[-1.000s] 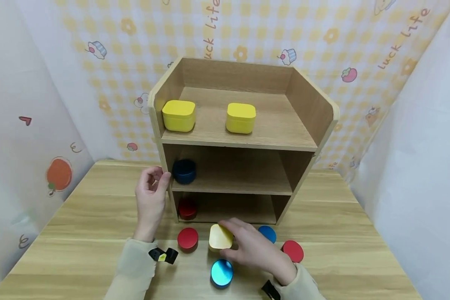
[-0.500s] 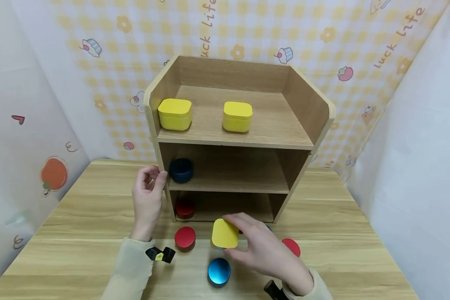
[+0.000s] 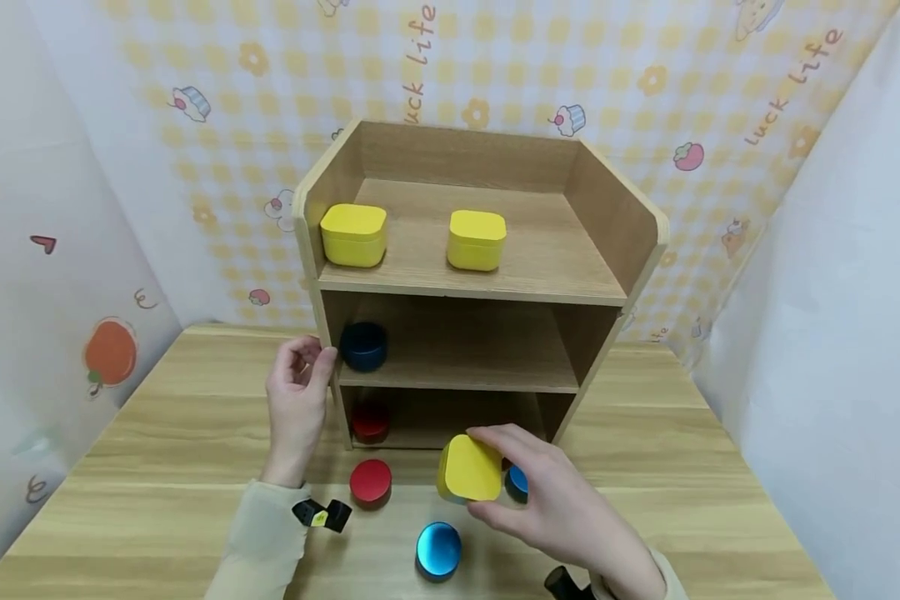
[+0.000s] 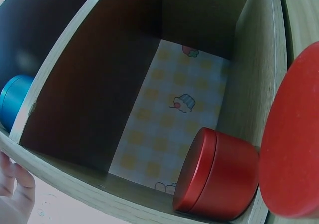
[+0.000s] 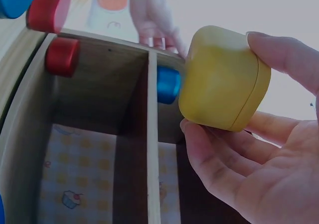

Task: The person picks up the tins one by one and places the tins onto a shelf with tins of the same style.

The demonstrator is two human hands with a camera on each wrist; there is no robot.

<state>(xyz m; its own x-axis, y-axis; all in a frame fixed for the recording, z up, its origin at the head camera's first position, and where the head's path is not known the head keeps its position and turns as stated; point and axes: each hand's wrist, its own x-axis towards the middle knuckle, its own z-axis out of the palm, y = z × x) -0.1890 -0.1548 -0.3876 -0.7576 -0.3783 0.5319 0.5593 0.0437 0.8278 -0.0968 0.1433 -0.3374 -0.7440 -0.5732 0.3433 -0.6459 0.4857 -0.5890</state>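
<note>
So the right hand [image 3: 558, 500] has its fingers pinching a yellow box [image 3: 474, 468] across opposite sides, up over the surface [image 3: 157, 500]. Probably light, stiff, bit slick; I'd grip below the lid seam. The left hand [image 3: 298, 396] rests loosely curled fingers against the shelf [image 3: 555, 242].

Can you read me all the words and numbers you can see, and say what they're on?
"luck life": right side of the checked backdrop.
"uck life": middle of the backdrop, above the shelf.
"life", or part of it: low on the backdrop's right, small and blurred.
Yellow mark on the left wrist strap: too small to read.
Yellow boxes, red tins, blue tins: no writing shows.
</note>
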